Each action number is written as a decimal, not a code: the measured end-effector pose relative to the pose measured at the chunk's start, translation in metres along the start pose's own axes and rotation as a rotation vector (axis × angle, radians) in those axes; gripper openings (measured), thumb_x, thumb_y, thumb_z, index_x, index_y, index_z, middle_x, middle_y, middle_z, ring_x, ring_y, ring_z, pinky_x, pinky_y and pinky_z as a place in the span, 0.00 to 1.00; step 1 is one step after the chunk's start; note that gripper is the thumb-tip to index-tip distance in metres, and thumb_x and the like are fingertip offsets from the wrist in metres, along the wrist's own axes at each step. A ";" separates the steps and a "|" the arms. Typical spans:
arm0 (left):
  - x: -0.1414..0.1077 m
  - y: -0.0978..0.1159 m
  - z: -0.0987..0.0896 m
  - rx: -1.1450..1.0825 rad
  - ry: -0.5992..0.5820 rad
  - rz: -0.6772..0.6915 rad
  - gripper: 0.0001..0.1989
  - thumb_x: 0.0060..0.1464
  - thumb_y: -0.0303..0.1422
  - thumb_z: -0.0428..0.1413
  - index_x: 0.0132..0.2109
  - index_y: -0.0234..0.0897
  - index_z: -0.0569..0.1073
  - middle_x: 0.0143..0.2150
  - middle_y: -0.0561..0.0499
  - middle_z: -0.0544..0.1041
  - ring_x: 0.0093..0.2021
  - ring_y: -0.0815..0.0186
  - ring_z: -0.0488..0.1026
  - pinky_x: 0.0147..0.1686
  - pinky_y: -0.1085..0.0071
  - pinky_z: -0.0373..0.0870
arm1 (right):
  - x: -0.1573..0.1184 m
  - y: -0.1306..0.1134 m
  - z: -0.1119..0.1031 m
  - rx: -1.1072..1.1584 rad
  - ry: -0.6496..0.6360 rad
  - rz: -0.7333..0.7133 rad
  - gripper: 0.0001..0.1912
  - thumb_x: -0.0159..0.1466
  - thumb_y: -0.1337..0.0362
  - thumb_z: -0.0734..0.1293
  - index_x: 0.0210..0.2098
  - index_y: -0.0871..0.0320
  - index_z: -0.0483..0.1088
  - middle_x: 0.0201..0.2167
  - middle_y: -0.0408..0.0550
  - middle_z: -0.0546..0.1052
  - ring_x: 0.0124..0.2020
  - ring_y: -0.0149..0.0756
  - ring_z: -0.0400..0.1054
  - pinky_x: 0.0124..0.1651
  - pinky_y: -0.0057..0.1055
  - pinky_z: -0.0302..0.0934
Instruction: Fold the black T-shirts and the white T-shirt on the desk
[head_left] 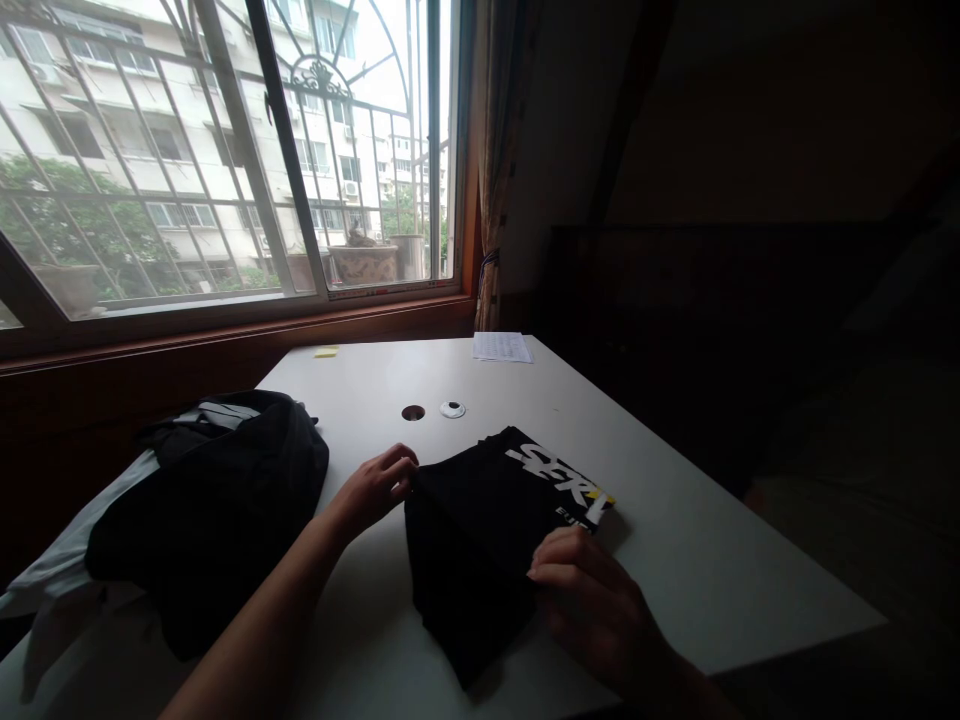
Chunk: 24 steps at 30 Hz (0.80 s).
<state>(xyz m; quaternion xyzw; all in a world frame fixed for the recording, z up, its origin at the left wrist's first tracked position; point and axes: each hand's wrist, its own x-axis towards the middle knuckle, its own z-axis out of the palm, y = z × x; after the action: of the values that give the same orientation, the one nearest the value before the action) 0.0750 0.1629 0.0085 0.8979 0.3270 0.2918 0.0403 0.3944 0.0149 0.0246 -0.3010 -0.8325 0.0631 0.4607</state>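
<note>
A black garment (472,530) with white and yellow lettering lies partly folded on the white table (360,390). The lettering faces up at its right side. My left hand (375,488) pinches the garment's upper left corner, fingers curled round the cloth. At the lower right edge my right hand (589,600) grips the cloth between thumb and fingers. One flap of the garment hangs down toward the table's near side, below the line between my hands.
A heap of black and pale clothes (217,490) covers the table's left side. Behind the garment are a round hole (412,412) and its white cap (453,410). Printed paper (502,347) and a yellow note (326,352) lie by the far edge, near the window.
</note>
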 end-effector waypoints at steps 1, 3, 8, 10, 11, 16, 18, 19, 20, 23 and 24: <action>-0.001 -0.001 -0.001 -0.011 0.013 -0.003 0.06 0.63 0.25 0.51 0.43 0.39 0.71 0.49 0.47 0.73 0.36 0.69 0.73 0.37 0.71 0.71 | 0.001 -0.003 0.003 0.004 -0.008 -0.013 0.17 0.61 0.78 0.66 0.46 0.54 0.68 0.39 0.49 0.73 0.42 0.40 0.69 0.45 0.39 0.69; -0.002 -0.002 -0.004 -0.038 0.004 0.001 0.07 0.61 0.24 0.52 0.44 0.39 0.71 0.50 0.47 0.74 0.35 0.69 0.73 0.36 0.72 0.71 | 0.002 -0.009 0.010 0.018 -0.026 -0.048 0.17 0.61 0.78 0.66 0.46 0.55 0.69 0.38 0.49 0.73 0.41 0.39 0.70 0.43 0.37 0.69; -0.003 -0.001 -0.015 -0.082 -0.083 0.015 0.11 0.57 0.21 0.51 0.45 0.39 0.72 0.41 0.49 0.75 0.35 0.68 0.74 0.34 0.73 0.70 | 0.003 -0.022 0.029 0.043 -0.093 -0.123 0.14 0.61 0.77 0.65 0.44 0.57 0.70 0.34 0.47 0.74 0.36 0.35 0.69 0.39 0.32 0.67; -0.004 -0.002 -0.019 -0.081 -0.095 0.007 0.12 0.56 0.21 0.51 0.44 0.38 0.72 0.39 0.49 0.75 0.34 0.68 0.73 0.34 0.72 0.70 | 0.002 -0.023 0.035 0.050 -0.114 -0.105 0.12 0.61 0.76 0.66 0.42 0.58 0.70 0.34 0.48 0.74 0.36 0.35 0.69 0.39 0.31 0.67; -0.004 -0.002 -0.020 -0.078 -0.095 0.000 0.13 0.55 0.20 0.51 0.44 0.38 0.73 0.39 0.49 0.76 0.34 0.67 0.73 0.34 0.72 0.70 | 0.001 -0.023 0.037 0.051 -0.123 -0.090 0.12 0.60 0.76 0.66 0.42 0.58 0.71 0.34 0.48 0.74 0.36 0.36 0.68 0.39 0.32 0.67; -0.007 -0.009 -0.021 -0.099 -0.061 -0.088 0.12 0.58 0.21 0.48 0.41 0.39 0.74 0.39 0.50 0.76 0.33 0.68 0.73 0.33 0.72 0.69 | -0.005 -0.019 0.045 0.046 -0.306 -0.039 0.05 0.61 0.68 0.71 0.38 0.57 0.73 0.36 0.48 0.76 0.37 0.37 0.69 0.44 0.36 0.66; -0.006 -0.010 -0.017 -0.121 -0.041 -0.140 0.10 0.62 0.25 0.49 0.41 0.39 0.74 0.39 0.50 0.76 0.33 0.68 0.73 0.34 0.72 0.69 | -0.006 -0.020 0.045 0.080 -0.407 -0.017 0.06 0.62 0.62 0.73 0.36 0.57 0.74 0.36 0.48 0.77 0.37 0.36 0.70 0.44 0.35 0.66; -0.004 -0.009 -0.013 -0.131 -0.037 -0.163 0.09 0.63 0.28 0.49 0.41 0.39 0.74 0.39 0.50 0.76 0.34 0.67 0.73 0.34 0.71 0.69 | -0.006 -0.021 0.043 0.120 -0.444 0.007 0.07 0.62 0.61 0.73 0.36 0.57 0.74 0.37 0.47 0.77 0.37 0.35 0.70 0.43 0.33 0.66; -0.003 -0.008 -0.009 -0.142 -0.041 -0.182 0.07 0.64 0.31 0.50 0.41 0.39 0.74 0.39 0.50 0.76 0.34 0.67 0.73 0.35 0.71 0.69 | -0.006 -0.021 0.041 0.172 -0.469 0.042 0.06 0.63 0.61 0.72 0.36 0.57 0.75 0.37 0.48 0.77 0.38 0.35 0.71 0.42 0.31 0.66; 0.002 -0.002 0.006 -0.183 -0.082 -0.237 0.09 0.63 0.40 0.55 0.45 0.40 0.74 0.40 0.49 0.75 0.36 0.65 0.73 0.36 0.69 0.70 | -0.003 -0.020 0.034 0.318 -0.457 0.191 0.04 0.65 0.63 0.70 0.37 0.57 0.75 0.38 0.48 0.76 0.38 0.32 0.72 0.41 0.26 0.67; 0.003 -0.001 0.011 -0.195 -0.098 -0.252 0.12 0.62 0.41 0.57 0.48 0.40 0.74 0.41 0.49 0.75 0.36 0.64 0.73 0.36 0.69 0.71 | -0.002 -0.018 0.031 0.323 -0.422 0.240 0.03 0.66 0.64 0.69 0.37 0.57 0.75 0.38 0.48 0.75 0.38 0.32 0.72 0.42 0.26 0.67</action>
<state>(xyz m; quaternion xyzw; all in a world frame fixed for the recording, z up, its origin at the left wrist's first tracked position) 0.0823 0.1664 0.0009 0.8547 0.4050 0.2708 0.1795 0.3620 0.0043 0.0124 -0.3003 -0.8477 0.3100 0.3085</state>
